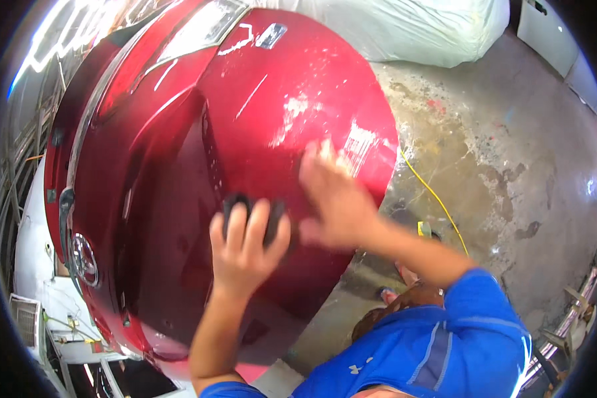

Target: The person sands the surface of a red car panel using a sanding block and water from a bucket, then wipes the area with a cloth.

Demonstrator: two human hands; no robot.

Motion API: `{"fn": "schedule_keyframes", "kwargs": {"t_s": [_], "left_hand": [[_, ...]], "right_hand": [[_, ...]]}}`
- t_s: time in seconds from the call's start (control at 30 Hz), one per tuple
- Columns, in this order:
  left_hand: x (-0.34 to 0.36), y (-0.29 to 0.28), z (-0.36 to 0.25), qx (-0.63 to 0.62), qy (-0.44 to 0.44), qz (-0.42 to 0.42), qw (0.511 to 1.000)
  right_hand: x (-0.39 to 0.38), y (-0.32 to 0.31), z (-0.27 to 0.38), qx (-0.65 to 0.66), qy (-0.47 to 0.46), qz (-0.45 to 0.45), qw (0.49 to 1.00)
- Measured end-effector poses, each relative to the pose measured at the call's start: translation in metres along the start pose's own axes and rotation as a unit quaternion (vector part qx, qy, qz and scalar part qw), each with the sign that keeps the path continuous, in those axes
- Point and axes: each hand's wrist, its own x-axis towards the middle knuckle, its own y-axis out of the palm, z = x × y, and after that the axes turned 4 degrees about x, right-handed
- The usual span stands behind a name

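Observation:
A glossy red car body [272, 76] curves across the left and middle of the view, with wet-looking bright streaks and white spots on its panel. My left hand [244, 249] is curled over a dark, block-like pad [273, 224], pressed to the panel near its lower middle. The pad's exact kind is hidden by my fingers. To its right, my right hand [338, 199] is stretched out over the panel, fingers extended and blurred by motion. I see nothing in it. Whether its palm touches the paint, I cannot tell.
A pale plastic cover [431, 30] drapes something large at the back. Across the stained concrete floor [491, 166] runs a yellow cord [438, 198]. Metal stands or poles [570, 318] are at the lower right, and a white vented unit [25, 317] is at the lower left.

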Motion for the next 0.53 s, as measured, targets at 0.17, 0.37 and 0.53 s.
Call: {"fn": "schedule_keyframes", "kwargs": {"t_s": [0.17,0.37,0.53], "left_hand": [[-0.169,-0.053,-0.066,0.081,-0.165,-0.017,0.983],[-0.286,-0.097,-0.118,0.176,-0.392,-0.037,0.902],[-0.322,-0.091,-0.148,0.193,-0.521,-0.068,0.829]], "right_hand": [[0.122,-0.037,-0.073,-0.019,0.020,-0.242,0.970],[0.029,0.034,0.056,-0.018,-0.220,-0.037,0.975],[0.107,-0.002,0.023,-0.184,-0.032,-0.138,0.973]]}}
